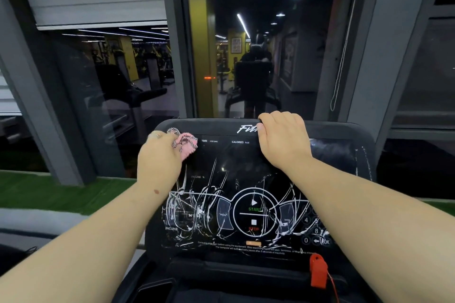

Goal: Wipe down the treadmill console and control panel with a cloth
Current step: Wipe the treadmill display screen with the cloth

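The treadmill console [246, 191] fills the lower middle of the view, a wide black panel tilted up toward the person, its long axis running left to right. Its glossy control panel [253, 214] carries a web of white scratch-like marks, densest along the lower half.

The right hand [283, 140] is hooked over the console's top edge, fingers curled behind the rim and thumb on the front face, clamped on the console as a brace. It covers part of a white script logo, of which only "Fit" can be read.

The left hand [160, 157] sits at the console's upper left corner, fingers closed around a bunched pink cloth [186, 145] with a dark-and-white patterned edge. The cloth presses against the panel just left of the "TIME min:sec" label.

From the cloth, nearly all of the unwiped panel lies to the right and below, so the coming stroke probably runs along the console's long axis, toward the bracing right hand, or down toward the buttons. The left hand is the nearer one to that work.

Other legible writing: "CALORIES kcal", "INCLINE %", "INCLINE", "START" in green, "STOP" in red, keypad digits 4, 8, 0 and "OK". A red safety clip [318, 270] hangs below the console's lower right.
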`<action>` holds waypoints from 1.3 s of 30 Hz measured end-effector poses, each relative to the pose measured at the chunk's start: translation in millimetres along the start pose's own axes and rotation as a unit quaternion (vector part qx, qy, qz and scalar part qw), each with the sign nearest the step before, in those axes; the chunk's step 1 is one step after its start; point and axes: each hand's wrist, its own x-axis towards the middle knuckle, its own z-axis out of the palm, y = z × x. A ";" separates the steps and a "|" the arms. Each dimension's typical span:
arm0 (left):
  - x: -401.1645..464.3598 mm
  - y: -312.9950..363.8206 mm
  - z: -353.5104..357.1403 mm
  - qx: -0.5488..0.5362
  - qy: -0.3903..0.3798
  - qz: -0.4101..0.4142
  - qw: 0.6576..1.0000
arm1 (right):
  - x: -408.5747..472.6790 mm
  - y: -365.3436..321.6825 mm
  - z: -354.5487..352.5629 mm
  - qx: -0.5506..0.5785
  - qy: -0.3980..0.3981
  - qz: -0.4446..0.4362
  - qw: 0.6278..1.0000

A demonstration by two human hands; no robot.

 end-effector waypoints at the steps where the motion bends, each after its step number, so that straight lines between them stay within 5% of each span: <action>1: -8.6 1.1 2.7 0.007 0.001 0.019 1.000 | 0.2 0.1 -0.3 -0.001 -0.001 -0.001 1.000; 5: -39.7 -6.7 6.4 0.013 -0.076 0.148 0.986 | 0.0 -0.8 -0.6 -0.003 0.001 -0.001 1.000; 9: 0.8 -4.7 -1.5 0.009 -0.012 0.033 0.999 | -0.8 -0.8 -0.7 0.002 0.006 0.001 1.000; 14: -31.5 -6.4 2.9 0.018 -0.072 0.157 0.985 | -1.0 -1.9 0.4 -0.002 0.007 0.005 1.000; 18: -9.3 -1.4 -2.8 -0.001 -0.010 0.017 1.000 | -1.0 -1.6 -0.4 -0.002 0.005 0.005 1.000; 22: -33.0 -2.8 2.6 0.016 -0.071 0.141 0.987 | -0.8 -1.9 -1.4 -0.002 0.005 0.004 1.000; 26: -6.3 -1.8 -4.7 0.012 -0.023 0.019 0.999 | -1.2 -2.1 -1.5 -0.005 0.004 0.003 1.000; 30: -36.9 1.9 0.2 0.022 -0.070 0.135 0.988 | -0.6 -1.7 -0.2 -0.004 0.006 0.002 1.000; 35: -4.4 -6.5 -5.4 0.019 -0.018 0.034 0.999 | -1.0 -1.5 0.7 -0.005 0.007 0.000 1.000; 39: -40.7 -7.5 5.0 0.018 -0.092 0.159 0.983 | -1.0 -0.3 2.3 -0.004 0.009 -0.002 1.000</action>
